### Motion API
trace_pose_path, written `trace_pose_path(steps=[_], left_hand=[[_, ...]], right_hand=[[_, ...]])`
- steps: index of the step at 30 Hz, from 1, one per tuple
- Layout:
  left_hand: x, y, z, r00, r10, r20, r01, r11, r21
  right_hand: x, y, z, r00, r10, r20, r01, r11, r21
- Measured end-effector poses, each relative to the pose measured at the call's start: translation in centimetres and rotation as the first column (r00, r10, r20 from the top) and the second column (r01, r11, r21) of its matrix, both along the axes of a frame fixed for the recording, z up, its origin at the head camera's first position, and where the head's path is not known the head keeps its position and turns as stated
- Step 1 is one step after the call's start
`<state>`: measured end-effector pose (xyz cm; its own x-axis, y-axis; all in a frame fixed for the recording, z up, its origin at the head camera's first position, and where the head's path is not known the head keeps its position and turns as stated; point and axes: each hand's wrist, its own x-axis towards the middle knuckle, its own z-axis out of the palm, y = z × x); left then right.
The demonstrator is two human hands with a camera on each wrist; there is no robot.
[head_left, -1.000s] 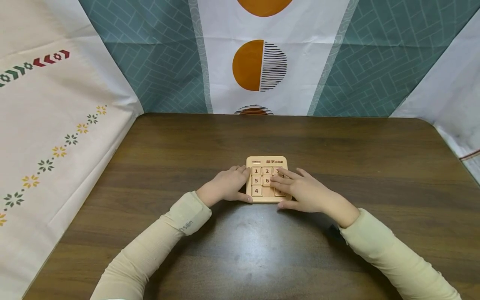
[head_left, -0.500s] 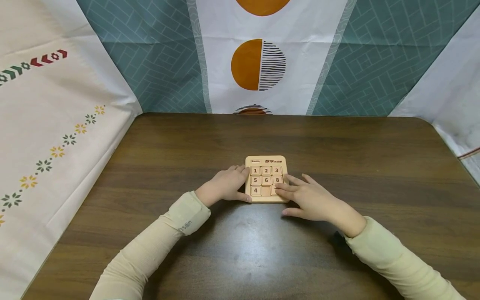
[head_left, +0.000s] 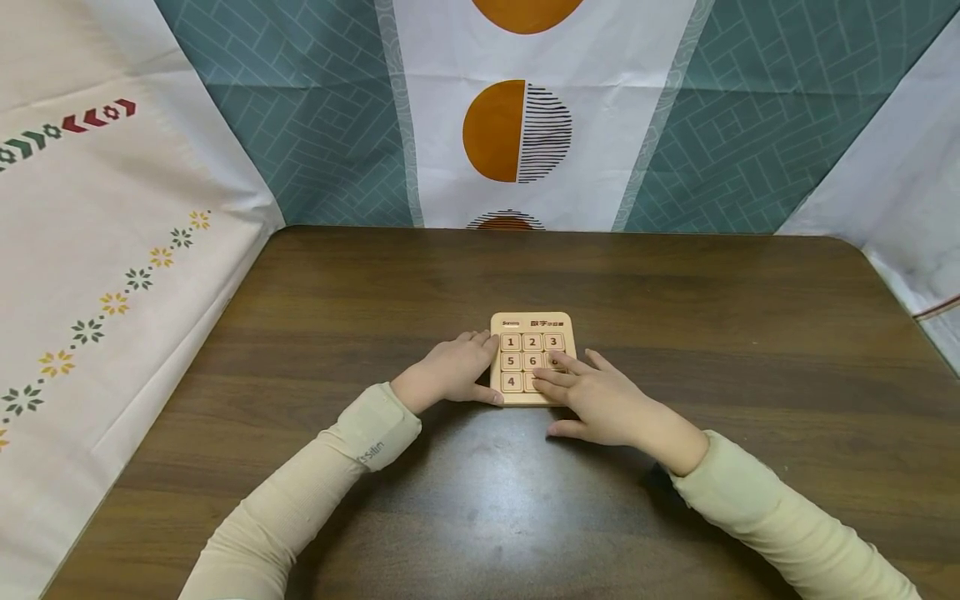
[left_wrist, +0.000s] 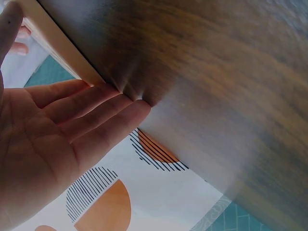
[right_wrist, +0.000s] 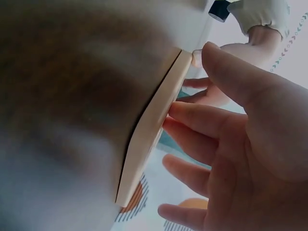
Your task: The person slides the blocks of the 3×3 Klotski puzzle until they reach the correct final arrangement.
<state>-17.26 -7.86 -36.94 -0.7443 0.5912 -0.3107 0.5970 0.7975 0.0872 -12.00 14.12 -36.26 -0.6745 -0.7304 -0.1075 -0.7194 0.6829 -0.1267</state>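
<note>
A pale wooden number-slide puzzle (head_left: 532,319) lies flat on the brown table. Tiles 1, 2 and 3 fill its top row, with 5, 6 and a partly covered tile below. My left hand (head_left: 457,369) rests along its left edge, fingers straight, thumb at the near left corner. My right hand (head_left: 603,404) reaches over from the right with fingers extended. One fingertip touches the bottom-row tile (head_left: 528,382) beside tile 4 (head_left: 512,382); another covers part of the tile above. The puzzle's lower right corner is hidden under this hand. In the right wrist view, fingertips (right_wrist: 175,109) meet the puzzle's top.
The wooden table (head_left: 360,283) extends around the puzzle on all sides. A patterned cloth (head_left: 330,125) hangs behind its far edge, and a white embroidered cloth (head_left: 90,250) hangs along the left side.
The bottom-row tile has slid left into the gap beside tile 4, with my right fingertip on it. My right hand first drew back right, then came left. My left hand stayed put.
</note>
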Motion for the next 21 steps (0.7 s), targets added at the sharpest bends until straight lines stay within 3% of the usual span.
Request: trace_pose_path(steps=[15,21], left_hand=[[0.1,-0.1,0.2,1.0,-0.002,-0.001,0.002,1.0,0.004],[0.1,-0.1,0.1,1.0,-0.003,0.005,0.003,1.0,0.007]], right_hand=[[-1.3,2.2,0.1,0.996,-0.086,-0.003,0.086,0.996,-0.019],[-2.0,2.5,0.2,0.995,-0.097,0.03,0.096,0.995,0.017]])
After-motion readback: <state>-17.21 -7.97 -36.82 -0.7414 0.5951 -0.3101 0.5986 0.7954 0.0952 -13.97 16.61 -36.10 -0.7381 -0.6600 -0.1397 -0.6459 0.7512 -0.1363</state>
